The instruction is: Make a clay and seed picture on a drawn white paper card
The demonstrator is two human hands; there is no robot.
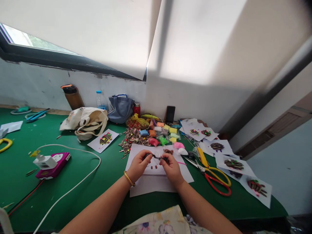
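My left hand [140, 164] and my right hand [171, 167] meet over a white sheet of paper [161, 183]. Both have their fingers pinched around a dark strip, which looks like black modelling clay [157, 157] and stretches between the fingertips. How much of it lies inside the fingers is hidden. Under the hands, several small brown pieces [152, 167] sit on the paper. A brown lump [168, 151] lies just behind my right hand. Close by on the right are a pink lump of clay [179, 145], a white lump [182, 151] and a thin pink stick [181, 163].
Scissors [218, 182] with red and yellow handles and a yellow cutter [201, 157] lie right. Sunflower seeds [131, 139] and coloured clay packs [159, 129] are behind the paper. Seed pictures [234, 164] line the right edge. A white cable [80, 182] crosses the left side.
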